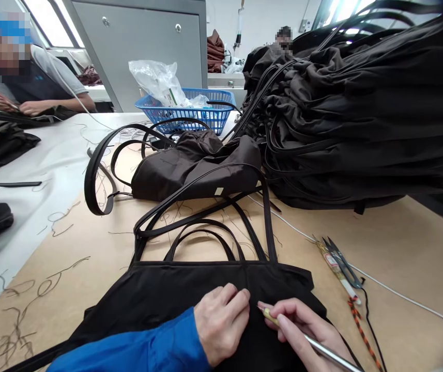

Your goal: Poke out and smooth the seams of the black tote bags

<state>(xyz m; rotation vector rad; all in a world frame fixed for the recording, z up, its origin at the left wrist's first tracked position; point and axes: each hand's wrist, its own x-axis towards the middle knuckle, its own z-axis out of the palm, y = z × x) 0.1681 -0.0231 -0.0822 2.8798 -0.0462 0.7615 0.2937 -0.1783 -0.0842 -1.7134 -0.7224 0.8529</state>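
A black fabric tote bag lies in front of me, its long straps and short handles stretched away over the table. Curled fingers of my left hand are closed on the bag's upper panel, near a vertical seam; any pinched cloth is hidden beneath them. My right hand grips a slim pen-like tool with a silver shaft and brass-coloured end. Its tip points left, close to my left knuckles and just above the cloth. Whether the tip touches the bag, I cannot tell.
Thread snips and a yellow-and-white tool lie right, beside a white cord. Behind are another dark bag, a blue basket and a tall bag pile. Loose threads litter the left. A co-worker sits far left.
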